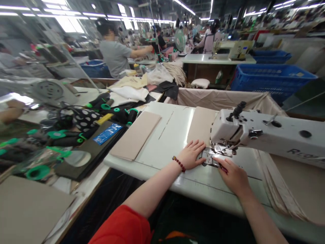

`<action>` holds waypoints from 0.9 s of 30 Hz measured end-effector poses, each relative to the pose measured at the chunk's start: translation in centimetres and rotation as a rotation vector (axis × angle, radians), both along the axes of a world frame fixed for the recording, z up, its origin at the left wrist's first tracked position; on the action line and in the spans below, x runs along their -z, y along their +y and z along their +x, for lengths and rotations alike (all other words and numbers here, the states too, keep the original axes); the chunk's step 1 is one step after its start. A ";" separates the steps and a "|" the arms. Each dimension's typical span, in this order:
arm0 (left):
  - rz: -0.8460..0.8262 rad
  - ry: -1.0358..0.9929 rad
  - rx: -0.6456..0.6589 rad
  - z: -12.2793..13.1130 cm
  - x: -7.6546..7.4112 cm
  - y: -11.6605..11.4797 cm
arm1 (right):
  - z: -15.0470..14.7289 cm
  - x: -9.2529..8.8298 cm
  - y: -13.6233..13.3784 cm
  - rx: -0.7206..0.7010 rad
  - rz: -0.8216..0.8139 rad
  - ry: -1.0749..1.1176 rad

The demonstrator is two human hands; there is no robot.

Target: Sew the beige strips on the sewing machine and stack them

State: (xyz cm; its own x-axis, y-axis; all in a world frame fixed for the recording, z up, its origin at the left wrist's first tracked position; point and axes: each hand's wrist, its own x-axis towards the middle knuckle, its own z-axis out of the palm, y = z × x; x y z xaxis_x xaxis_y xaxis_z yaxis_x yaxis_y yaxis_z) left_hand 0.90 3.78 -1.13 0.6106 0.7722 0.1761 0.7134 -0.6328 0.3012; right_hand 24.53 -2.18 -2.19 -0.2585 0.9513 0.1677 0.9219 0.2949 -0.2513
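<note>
My left hand (pixel 192 154) lies flat, fingers stretched, on a beige fabric strip (pixel 201 124) that runs away from me across the white sewing table (pixel 175 135). It presses the near end of the strip just left of the presser foot (pixel 212 156). My right hand (pixel 233 174) rests at the foot's right side, its fingers pinched on a thin dark red tool I cannot make out clearly. The white sewing machine head (pixel 266 134) reaches over from the right. A red bead bracelet (pixel 178 163) sits on my left wrist.
A stack of beige fabric pieces (pixel 135 135) lies on the table's left part. Black spools with green ends (pixel 76 135) crowd the bench at left. More beige strips (pixel 276 189) lie at the right. Blue crates (pixel 271 79) stand behind. Other people work at far tables.
</note>
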 end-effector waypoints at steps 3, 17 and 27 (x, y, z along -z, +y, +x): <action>0.014 0.008 -0.009 -0.1 0.2 0.0 | -0.1 0.1 0.0 0.016 0.021 -0.013; 0.060 0.052 -0.398 -1.3 -2.3 -0.2 | 0.1 0.9 0.1 0.033 0.060 -0.010; 0.045 0.152 -0.612 -11.5 -0.1 -9.3 | -0.4 -0.2 -0.3 0.036 0.062 0.034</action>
State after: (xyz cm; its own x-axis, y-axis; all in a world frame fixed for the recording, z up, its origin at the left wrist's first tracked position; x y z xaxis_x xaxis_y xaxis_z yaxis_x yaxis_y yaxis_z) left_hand -10.61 -5.54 -1.01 0.0815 0.9833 0.1628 0.9829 -0.1064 0.1501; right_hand 24.13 -2.46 -1.98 -0.2173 0.9474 0.2351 0.9234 0.2776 -0.2652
